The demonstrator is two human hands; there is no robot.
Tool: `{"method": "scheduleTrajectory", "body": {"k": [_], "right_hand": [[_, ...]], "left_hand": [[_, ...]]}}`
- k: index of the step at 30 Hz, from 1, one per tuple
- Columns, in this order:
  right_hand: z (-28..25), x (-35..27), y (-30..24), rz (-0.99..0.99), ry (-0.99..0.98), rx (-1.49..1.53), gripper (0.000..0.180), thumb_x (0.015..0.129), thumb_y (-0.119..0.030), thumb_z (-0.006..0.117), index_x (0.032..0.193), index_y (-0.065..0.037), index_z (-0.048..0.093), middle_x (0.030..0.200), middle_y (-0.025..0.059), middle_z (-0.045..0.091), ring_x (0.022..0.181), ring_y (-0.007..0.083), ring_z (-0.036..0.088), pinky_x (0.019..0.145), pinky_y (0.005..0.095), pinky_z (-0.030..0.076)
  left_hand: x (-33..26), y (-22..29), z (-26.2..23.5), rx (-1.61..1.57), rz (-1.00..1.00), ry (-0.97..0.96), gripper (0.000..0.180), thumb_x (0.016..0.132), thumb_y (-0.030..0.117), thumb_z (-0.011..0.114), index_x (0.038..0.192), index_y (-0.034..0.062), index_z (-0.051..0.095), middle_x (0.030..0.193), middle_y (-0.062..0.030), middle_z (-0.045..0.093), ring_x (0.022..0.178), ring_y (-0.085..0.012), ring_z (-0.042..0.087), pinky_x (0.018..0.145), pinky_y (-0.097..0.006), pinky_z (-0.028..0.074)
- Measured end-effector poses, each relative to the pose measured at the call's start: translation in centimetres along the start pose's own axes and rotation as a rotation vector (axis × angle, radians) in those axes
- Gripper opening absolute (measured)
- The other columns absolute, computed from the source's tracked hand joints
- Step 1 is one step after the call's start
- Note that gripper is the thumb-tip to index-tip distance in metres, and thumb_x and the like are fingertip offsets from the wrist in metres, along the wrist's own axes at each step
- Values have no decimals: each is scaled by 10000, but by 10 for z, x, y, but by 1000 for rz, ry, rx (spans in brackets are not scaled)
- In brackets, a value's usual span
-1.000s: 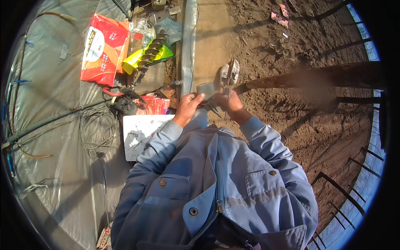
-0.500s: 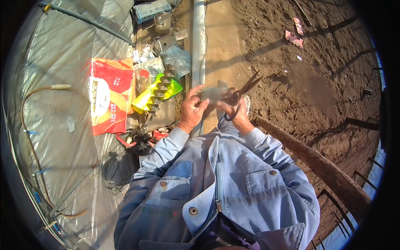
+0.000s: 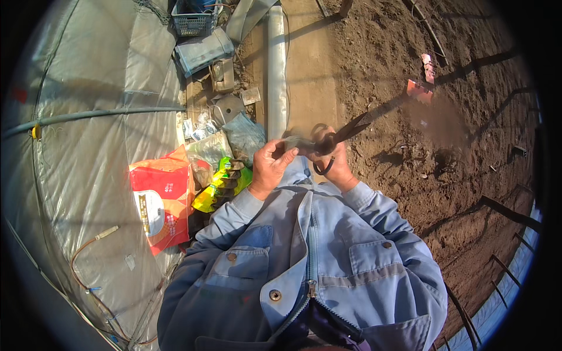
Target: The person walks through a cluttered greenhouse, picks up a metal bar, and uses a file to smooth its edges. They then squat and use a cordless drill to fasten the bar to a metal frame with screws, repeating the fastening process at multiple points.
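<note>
Two hands are raised in front of the jacket, the left hand (image 3: 268,167) and the right hand (image 3: 336,164), and between them they carry one pair of dark scissors (image 3: 336,139) and one small grey piece (image 3: 294,142). On the ground to the left lie one red and white bag (image 3: 161,202), one yellow-green packet (image 3: 222,184), one grey metal pipe (image 3: 276,70), one blue plastic basket (image 3: 196,22) and one flat grey box (image 3: 204,51). Out on the soil lie two scraps of red wrapper (image 3: 422,82).

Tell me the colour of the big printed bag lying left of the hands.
Red-orange with a white panel: the printed plastic bag, clearest in the head view.
</note>
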State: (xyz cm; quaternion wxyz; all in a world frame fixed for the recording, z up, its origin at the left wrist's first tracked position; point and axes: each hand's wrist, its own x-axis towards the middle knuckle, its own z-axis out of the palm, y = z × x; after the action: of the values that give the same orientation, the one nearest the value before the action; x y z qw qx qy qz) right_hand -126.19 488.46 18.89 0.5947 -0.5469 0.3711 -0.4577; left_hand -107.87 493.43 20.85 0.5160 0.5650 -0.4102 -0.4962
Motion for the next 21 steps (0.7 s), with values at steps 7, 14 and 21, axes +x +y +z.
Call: {"method": "scheduleTrajectory", "body": {"k": [7,14,21], "right_hand": [[-48,228,23,279,132,89,416,836,52,844,927,-109,472,927,-49,455,851,82,464,729,268,428],[-87,443,27,392,199,375,410,832,-64,875,959,-114,488,883,-32,530,819,96,528,710,282,452],[-136,689,57,442,89,143,350,849,-41,861,926,-111,526,802,-31,538,689,88,548,592,281,475]], "left_hand": [[253,-20,13,1,-163,-35,307,948,227,829,801,10,668,705,28,627,665,-44,525,565,-243,431],[472,23,23,-438,-441,-134,223,947,210,820,1001,12,734,891,-16,732,745,-70,656,633,-253,567],[729,17,35,-256,-261,-73,249,1001,257,764,1073,20,740,963,13,725,838,-55,602,767,-240,491]]}}
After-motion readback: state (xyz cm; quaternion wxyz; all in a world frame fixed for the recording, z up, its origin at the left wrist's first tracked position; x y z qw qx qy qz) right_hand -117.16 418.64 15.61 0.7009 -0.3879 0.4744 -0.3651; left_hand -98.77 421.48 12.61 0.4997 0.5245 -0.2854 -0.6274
